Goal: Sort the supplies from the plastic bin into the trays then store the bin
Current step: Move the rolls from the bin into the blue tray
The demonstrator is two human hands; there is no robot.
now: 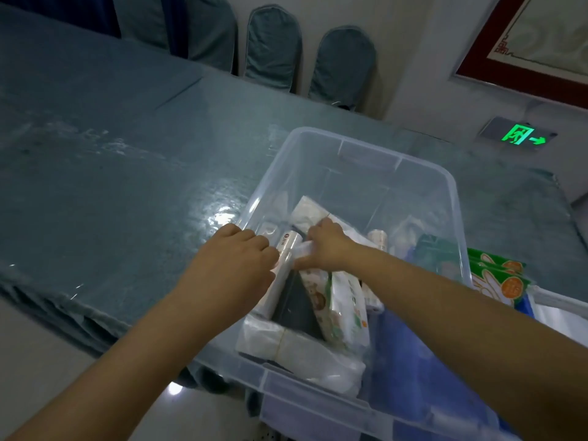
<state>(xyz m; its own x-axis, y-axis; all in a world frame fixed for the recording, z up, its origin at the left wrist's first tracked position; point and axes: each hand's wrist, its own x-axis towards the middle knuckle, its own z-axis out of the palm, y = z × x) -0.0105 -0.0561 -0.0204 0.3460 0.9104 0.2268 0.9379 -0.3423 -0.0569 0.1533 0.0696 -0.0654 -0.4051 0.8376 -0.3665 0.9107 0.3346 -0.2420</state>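
A clear plastic bin (366, 144) stands on the blue-covered table (127, 173), its near end past the table's edge. Inside lie white tissue packs (305, 351), a green-and-white wipes pack (346, 303), a dark flat item (296, 307) and several white rolls. My left hand (232, 272) reaches over the bin's left wall and grips a long white roll (286, 259). My right hand (324, 246) is inside the bin, fingers curled round a small white roll beside it. What lies under my hands is hidden.
Green-and-orange packets (499, 278) lie to the right of the bin, next to a white tray edge (560, 310). Two covered chairs (343, 65) stand against the far wall. A lit exit sign (521, 135) glows low on the wall at the right.
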